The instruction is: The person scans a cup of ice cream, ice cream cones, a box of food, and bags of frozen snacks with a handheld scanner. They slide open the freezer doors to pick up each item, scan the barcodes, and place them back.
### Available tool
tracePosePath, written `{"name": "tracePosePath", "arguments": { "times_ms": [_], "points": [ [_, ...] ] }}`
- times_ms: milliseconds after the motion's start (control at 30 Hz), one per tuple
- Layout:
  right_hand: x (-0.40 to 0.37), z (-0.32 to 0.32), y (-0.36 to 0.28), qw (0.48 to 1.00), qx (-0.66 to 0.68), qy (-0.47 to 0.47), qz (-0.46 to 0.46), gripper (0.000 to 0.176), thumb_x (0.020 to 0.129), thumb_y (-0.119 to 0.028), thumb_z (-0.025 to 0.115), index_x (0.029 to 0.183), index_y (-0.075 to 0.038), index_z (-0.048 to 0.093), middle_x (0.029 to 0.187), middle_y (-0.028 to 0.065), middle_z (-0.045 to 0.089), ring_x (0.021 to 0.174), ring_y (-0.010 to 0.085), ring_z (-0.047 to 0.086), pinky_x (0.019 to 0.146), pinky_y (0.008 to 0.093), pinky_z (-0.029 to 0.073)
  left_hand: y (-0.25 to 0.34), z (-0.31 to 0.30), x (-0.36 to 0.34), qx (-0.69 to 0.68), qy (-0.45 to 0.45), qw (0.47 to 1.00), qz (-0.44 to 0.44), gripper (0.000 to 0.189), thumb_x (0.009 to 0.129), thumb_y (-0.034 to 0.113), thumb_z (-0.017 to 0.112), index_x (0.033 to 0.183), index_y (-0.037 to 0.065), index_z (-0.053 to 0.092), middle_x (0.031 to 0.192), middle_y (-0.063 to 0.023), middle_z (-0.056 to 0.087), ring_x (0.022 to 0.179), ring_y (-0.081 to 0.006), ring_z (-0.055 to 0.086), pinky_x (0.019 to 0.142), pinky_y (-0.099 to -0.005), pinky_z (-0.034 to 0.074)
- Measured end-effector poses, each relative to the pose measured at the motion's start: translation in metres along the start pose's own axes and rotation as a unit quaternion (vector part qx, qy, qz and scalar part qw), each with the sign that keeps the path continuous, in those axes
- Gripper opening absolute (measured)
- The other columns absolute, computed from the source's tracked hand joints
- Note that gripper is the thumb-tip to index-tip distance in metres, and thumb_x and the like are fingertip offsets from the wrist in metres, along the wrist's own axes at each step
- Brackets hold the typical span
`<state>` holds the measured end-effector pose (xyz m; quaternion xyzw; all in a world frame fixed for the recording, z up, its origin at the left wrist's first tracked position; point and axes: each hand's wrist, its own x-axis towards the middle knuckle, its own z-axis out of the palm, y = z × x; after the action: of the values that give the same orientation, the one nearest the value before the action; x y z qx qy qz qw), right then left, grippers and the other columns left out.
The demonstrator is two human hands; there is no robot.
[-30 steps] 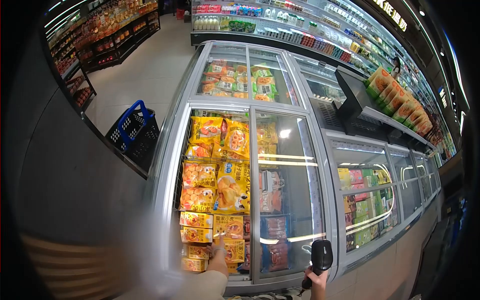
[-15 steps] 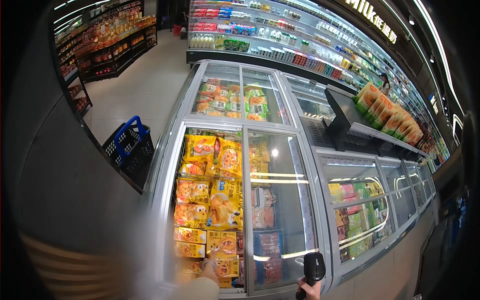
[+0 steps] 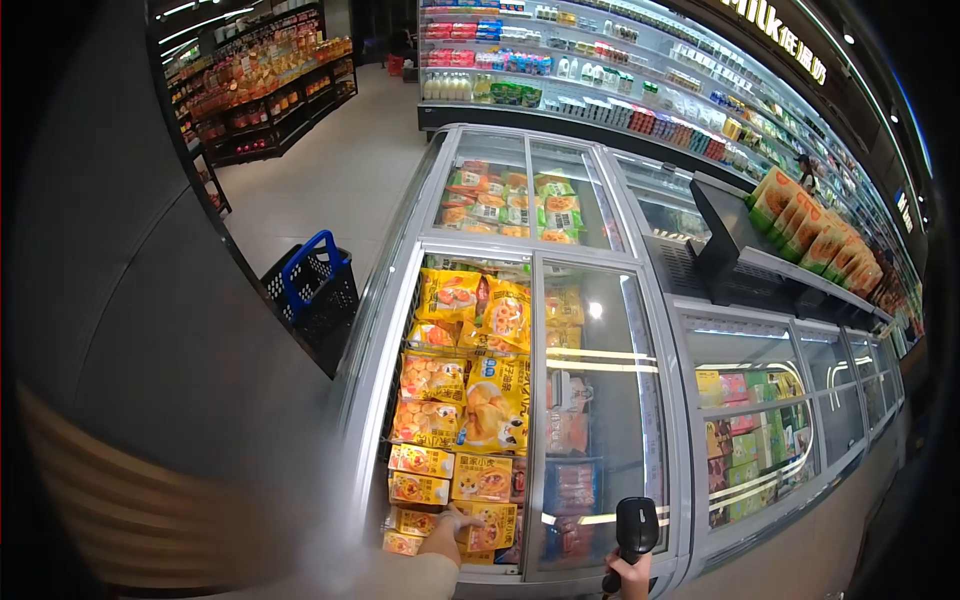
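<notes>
Barcode scanner filling the right hand.
Left hand is lying at a yellow carton, grip unclear; I'm judging it light, stiff, best held by edges.

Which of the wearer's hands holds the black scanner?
The right hand: its grip closes around the black scanner; the left hand, over yellow boxes, has none.
</notes>
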<state>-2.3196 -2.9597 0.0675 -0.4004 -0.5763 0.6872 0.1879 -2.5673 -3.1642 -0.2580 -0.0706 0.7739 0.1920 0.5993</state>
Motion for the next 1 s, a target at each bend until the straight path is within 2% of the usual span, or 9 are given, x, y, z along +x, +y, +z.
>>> {"name": "tracePosePath", "arguments": {
  "times_ms": [67, 100, 300, 367, 467, 533, 733, 900, 1000],
  "points": [
    [0.002, -0.012, 0.011, 0.999, -0.006, -0.022, -0.033, 0.046, 0.059, 0.007, 0.056, 0.103, 0.001, 0.045, 0.059, 0.0086, 0.05, 0.045, 0.0156, 0.05, 0.041, 0.0257, 0.042, 0.011, 0.009, 0.002, 0.022, -0.008, 1.0, -0.01, 0.134, 0.039, 0.053, 0.076, 0.131, 0.002, -0.006, 0.134, -0.0213, 0.014, 0.12, -0.0305, 0.028, 0.095, -0.0422, 0.03],
    [-0.002, -0.01, 0.007, 0.999, 0.005, -0.018, -0.042, 0.045, 0.059, 0.009, 0.053, 0.103, 0.001, 0.044, 0.059, 0.009, 0.05, 0.045, 0.0163, 0.05, 0.044, 0.0268, 0.043, 0.033, -0.003, -0.069, -0.016, -0.015, 1.0, -0.008, 0.127, 0.042, 0.046, 0.077, 0.131, 0.001, -0.002, 0.132, -0.0211, 0.018, 0.12, -0.0293, 0.028, 0.095, -0.041, 0.031],
    [-0.021, -0.014, -0.018, 0.998, 0.061, -0.008, -0.026, 0.026, 0.063, 0.006, 0.053, 0.088, 0.003, 0.047, 0.059, 0.0086, 0.05, 0.046, 0.0147, 0.048, 0.046, 0.0265, 0.041, 0.058, 0.041, -0.093, 0.053, 0.219, 0.973, -0.044, 0.108, 0.047, 0.043, 0.072, 0.127, -0.001, 0.013, 0.127, -0.0192, 0.026, 0.114, -0.028, 0.036, 0.092, -0.0363, 0.035],
    [-0.029, -0.015, -0.032, 0.997, 0.065, -0.008, -0.031, 0.024, 0.064, 0.004, 0.052, 0.087, 0.002, 0.045, 0.062, 0.0099, 0.05, 0.049, 0.015, 0.049, 0.049, 0.026, 0.04, 0.073, 0.025, -0.125, 0.116, 0.173, 0.977, -0.047, 0.11, 0.046, 0.043, 0.071, 0.129, 0.0, 0.013, 0.129, -0.018, 0.025, 0.12, -0.0294, 0.026, 0.094, -0.0378, 0.031],
    [-0.041, -0.019, -0.045, 0.997, 0.068, 0.011, -0.024, 0.024, 0.064, 0.005, 0.053, 0.086, 0.0, 0.044, 0.062, 0.0067, 0.046, 0.051, 0.0137, 0.047, 0.05, 0.0249, 0.038, 0.071, 0.0, -0.128, 0.139, 0.234, 0.96, 0.069, 0.098, 0.049, 0.048, 0.067, 0.122, -0.004, 0.027, 0.123, -0.0227, 0.032, 0.116, -0.0302, 0.031, 0.093, -0.0363, 0.032],
    [-0.048, -0.025, -0.053, 0.996, 0.08, -0.002, -0.026, 0.024, 0.064, 0.005, 0.053, 0.086, 0.0, 0.044, 0.064, 0.0063, 0.046, 0.052, 0.0135, 0.047, 0.049, 0.0246, 0.038, 0.078, -0.019, -0.217, 0.021, 0.276, 0.952, 0.133, 0.093, 0.053, 0.043, 0.068, 0.121, -0.003, 0.024, 0.12, -0.0237, 0.034, 0.112, -0.033, 0.036, 0.093, -0.0367, 0.033],
    [-0.054, -0.042, -0.05, 0.995, 0.083, -0.03, -0.053, 0.03, 0.063, 0.006, 0.054, 0.091, -0.002, 0.046, 0.066, 0.0057, 0.047, 0.05, 0.0129, 0.047, 0.047, 0.0239, 0.038, 0.084, -0.02, -0.382, -0.033, 0.557, 0.715, 0.421, 0.07, 0.048, 0.022, 0.073, 0.103, -0.001, 0.036, 0.1, -0.022, 0.042, 0.096, -0.037, 0.039, 0.085, -0.0419, 0.033],
    [-0.054, -0.056, -0.055, 0.993, 0.035, -0.073, -0.084, 0.033, 0.062, 0.006, 0.054, 0.093, -0.001, 0.046, 0.064, 0.0059, 0.048, 0.047, 0.0132, 0.047, 0.048, 0.0254, 0.041, 0.067, -0.004, -0.455, -0.039, 0.609, 0.527, 0.592, 0.076, 0.046, 0.017, 0.075, 0.108, 0.001, 0.033, 0.102, -0.0167, 0.039, 0.098, -0.0315, 0.039, 0.087, -0.0384, 0.032],
    [-0.048, -0.057, -0.058, 0.988, 0.052, -0.095, -0.111, 0.031, 0.061, 0.006, 0.055, 0.09, -0.001, 0.047, 0.064, 0.0054, 0.048, 0.046, 0.0136, 0.047, 0.052, 0.0275, 0.044, 0.06, 0.007, -0.476, -0.082, 0.578, 0.497, 0.643, 0.079, 0.047, 0.017, 0.077, 0.11, 0.001, 0.031, 0.106, -0.0153, 0.036, 0.102, -0.0276, 0.038, 0.089, -0.0349, 0.031]
  ]
}}
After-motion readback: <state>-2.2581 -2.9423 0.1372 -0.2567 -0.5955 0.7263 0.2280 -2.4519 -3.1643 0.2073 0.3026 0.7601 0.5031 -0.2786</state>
